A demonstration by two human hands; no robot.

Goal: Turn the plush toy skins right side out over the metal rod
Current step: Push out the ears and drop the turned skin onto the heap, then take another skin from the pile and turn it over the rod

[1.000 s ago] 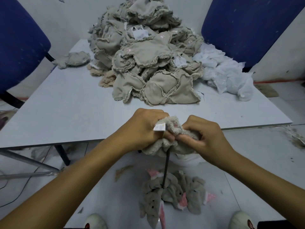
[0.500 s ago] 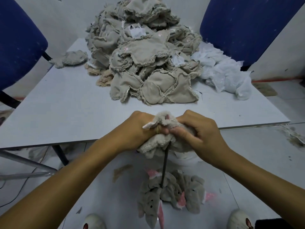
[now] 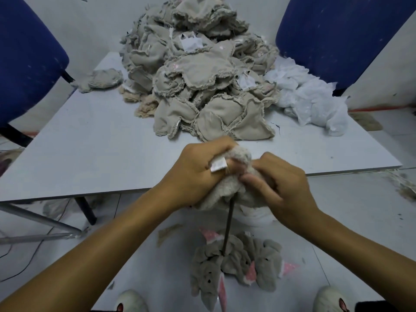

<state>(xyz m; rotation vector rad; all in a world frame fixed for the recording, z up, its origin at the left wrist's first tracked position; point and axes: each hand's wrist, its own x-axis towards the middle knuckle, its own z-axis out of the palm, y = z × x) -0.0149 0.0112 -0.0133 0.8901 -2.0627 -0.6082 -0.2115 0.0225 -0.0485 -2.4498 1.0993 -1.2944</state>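
Both hands gather one fuzzy grey-beige plush skin (image 3: 234, 176) over the top of the thin dark metal rod (image 3: 228, 224), just off the near edge of the pale grey table (image 3: 90, 149). Left hand (image 3: 198, 174) grips the left side of the skin, fingers curled in. Right hand (image 3: 283, 185) grips the right side, fingertips digging into the fabric at the middle.

Change over the last second: the white sewn-in label (image 3: 218, 165) shows again against the left hand's knuckles, after being nearly tucked away half a second back. The rounded fuzzy crown of the skin now stands higher between the two hands. The right hand has blurred, so it is moving. Read: pile side is coming outward and the skin is being worked down the rod; this piece looks partly turned, not finished.

Hard to make out:
- Rod tip is buried in the skin; how far it has pushed through cannot be told.
- Rod base is lost among the turned grey plush toys with pink ears (image 3: 238, 266) on the floor below.
- Right fingertips are smeared by motion; exact pinch unclear.
- Heap of inside-out beige skins (image 3: 202, 75) at the far middle of the table runs out of the top of the view.
- White fabric pile (image 3: 310, 97) lies to its right, contents indistinct.
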